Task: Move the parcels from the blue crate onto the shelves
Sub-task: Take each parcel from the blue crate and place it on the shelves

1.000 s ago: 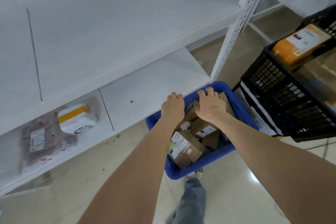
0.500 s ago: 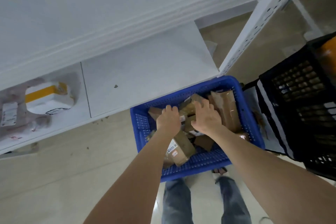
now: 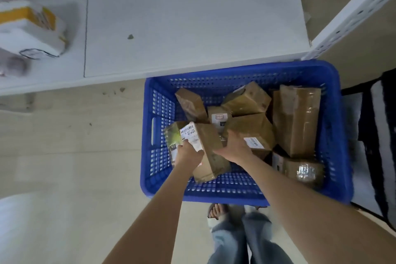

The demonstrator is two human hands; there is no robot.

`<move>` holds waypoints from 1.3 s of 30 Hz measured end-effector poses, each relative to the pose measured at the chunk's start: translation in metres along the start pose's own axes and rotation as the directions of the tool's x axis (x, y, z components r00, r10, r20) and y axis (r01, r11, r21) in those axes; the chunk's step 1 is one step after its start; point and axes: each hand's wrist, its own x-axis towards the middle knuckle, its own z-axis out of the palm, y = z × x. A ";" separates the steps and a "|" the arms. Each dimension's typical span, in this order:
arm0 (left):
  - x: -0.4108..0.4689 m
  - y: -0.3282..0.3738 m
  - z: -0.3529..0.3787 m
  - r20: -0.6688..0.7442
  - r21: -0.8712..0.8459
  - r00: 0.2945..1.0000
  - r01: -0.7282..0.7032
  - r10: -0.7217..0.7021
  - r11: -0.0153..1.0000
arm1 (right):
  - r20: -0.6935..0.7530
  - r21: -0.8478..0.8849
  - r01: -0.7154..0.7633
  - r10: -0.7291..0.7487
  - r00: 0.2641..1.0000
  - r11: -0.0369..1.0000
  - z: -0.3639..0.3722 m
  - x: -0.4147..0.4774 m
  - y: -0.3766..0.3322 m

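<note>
The blue crate (image 3: 225, 196) stands on the floor in front of the low white shelf (image 3: 192, 28). Inside lie several brown cardboard parcels, some with white labels. My left hand (image 3: 188, 154) grips the left edge of a long brown parcel (image 3: 211, 152), over its barcode label. On that parcel's right side is my right hand (image 3: 233, 148), thumb toward it. Its fingers reach down against a bigger labelled box (image 3: 255, 128), and their tips are hidden. A tall taped box (image 3: 297, 120) leans at the crate's right wall.
A white and yellow parcel (image 3: 32, 28) lies on the shelf at the far left. The shelf's perforated white upright (image 3: 347, 13) rises behind the crate's right corner. A black crate (image 3: 385, 139) stands close on the right. My legs in jeans (image 3: 235, 240) are just behind the blue crate.
My view has tilted down onto the crate. Both hands moved from the crate's far rim down among the parcels, and the left hand took hold of the long labelled one.
</note>
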 end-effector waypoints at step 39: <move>-0.192 0.087 -0.213 -0.246 -0.814 0.960 -0.280 0.134 0.510 | -0.283 0.543 0.313 -0.181 0.942 0.779 -0.168 -0.181 -0.169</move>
